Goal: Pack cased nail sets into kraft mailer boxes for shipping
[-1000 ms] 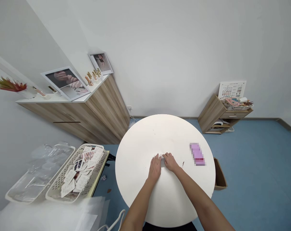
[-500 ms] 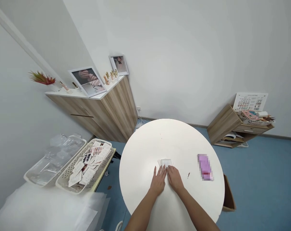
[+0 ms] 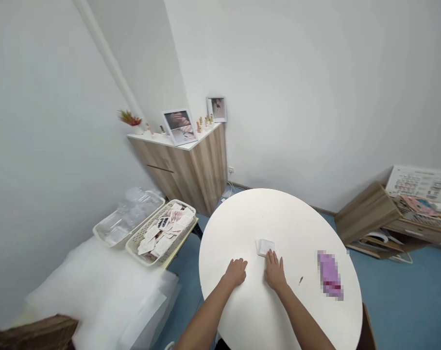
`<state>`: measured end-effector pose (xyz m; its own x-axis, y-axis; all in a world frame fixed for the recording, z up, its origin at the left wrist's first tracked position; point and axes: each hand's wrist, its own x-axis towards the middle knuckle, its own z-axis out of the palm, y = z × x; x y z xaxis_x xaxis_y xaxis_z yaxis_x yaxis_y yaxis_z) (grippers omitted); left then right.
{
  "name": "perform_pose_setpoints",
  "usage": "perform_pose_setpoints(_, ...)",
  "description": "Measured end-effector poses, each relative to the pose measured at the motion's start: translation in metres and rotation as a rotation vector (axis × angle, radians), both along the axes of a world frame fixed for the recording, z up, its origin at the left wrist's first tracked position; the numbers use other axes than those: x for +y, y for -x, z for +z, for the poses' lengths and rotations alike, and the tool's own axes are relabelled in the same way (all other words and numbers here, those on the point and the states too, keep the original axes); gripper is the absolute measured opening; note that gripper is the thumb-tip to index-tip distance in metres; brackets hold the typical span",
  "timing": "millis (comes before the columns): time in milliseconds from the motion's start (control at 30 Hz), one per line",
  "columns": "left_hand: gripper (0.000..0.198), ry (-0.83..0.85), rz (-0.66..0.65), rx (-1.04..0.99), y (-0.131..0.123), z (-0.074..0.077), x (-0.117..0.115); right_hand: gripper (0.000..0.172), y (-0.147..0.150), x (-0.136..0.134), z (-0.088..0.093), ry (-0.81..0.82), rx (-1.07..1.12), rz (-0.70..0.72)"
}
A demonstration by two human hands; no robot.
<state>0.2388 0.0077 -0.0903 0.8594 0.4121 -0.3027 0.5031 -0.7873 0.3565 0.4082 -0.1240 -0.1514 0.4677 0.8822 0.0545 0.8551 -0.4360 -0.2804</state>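
A small white, flat square packet (image 3: 266,247) lies near the middle of the round white table (image 3: 264,209). My right hand (image 3: 275,273) rests with spread fingers, their tips on the packet's near edge. To the left, apart from the packet, is my left hand (image 3: 236,272), low over the table or touching it, its fingers loosely bent and nothing visible in them. What lies under the left palm is hidden.
Left of the table stand a white basket (image 3: 132,250) of small printed cards and packets and another basket (image 3: 107,239) of clear plastic pieces. A pixelated purple item (image 3: 330,274) and a small dark bit (image 3: 301,280) lie on the table's right. White translucent sheeting (image 3: 93,291) spreads at lower left.
My left hand has come off the packet and moved left. The right hand has opened out from its closed pose at the packet's edge. The view has turned left.
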Motion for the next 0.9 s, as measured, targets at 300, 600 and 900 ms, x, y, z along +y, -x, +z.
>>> perform_pose_setpoints(300,0.041,0.0,0.519,-0.078,0.165,0.029,-0.002,0.044,0.074,0.061,0.058,-0.009,0.108,0.439)
perform_pose_setpoints(600,0.027,-0.225,1.177,-0.305,0.355,0.096,-0.094,0.03,0.241,0.108,0.121,0.048,0.235,1.04)
perform_pose_setpoints(900,0.021,-0.598,1.433,-0.21,0.506,0.137,-0.164,0.027,0.414,0.109,0.172,-0.003,0.252,1.421)
